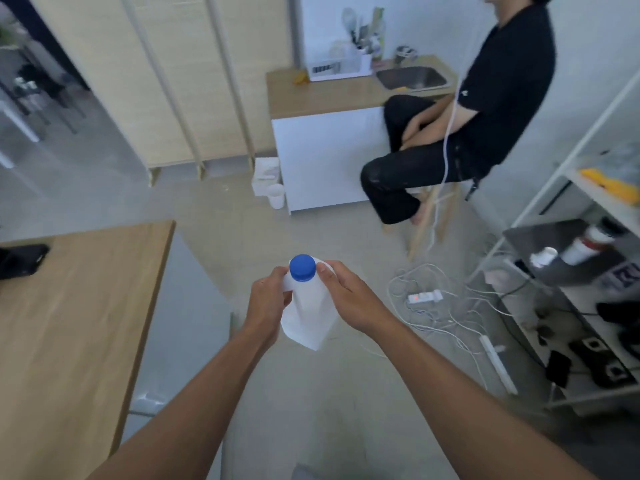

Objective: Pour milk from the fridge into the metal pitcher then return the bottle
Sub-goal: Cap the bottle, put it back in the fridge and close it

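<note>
A white plastic milk bottle with a blue cap hangs upright in front of me, above the floor, held in both hands. My left hand wraps the bottle's left side near the neck. My right hand grips the right shoulder, its thumb resting just beside the cap. The cap sits on the bottle. No metal pitcher and no fridge can be made out in this view.
A wooden table stands at my left with a black object on it. A person in black sits on a wooden stool ahead right, by a counter with a sink. White cables and a power strip lie on the floor beside a white shelf rack.
</note>
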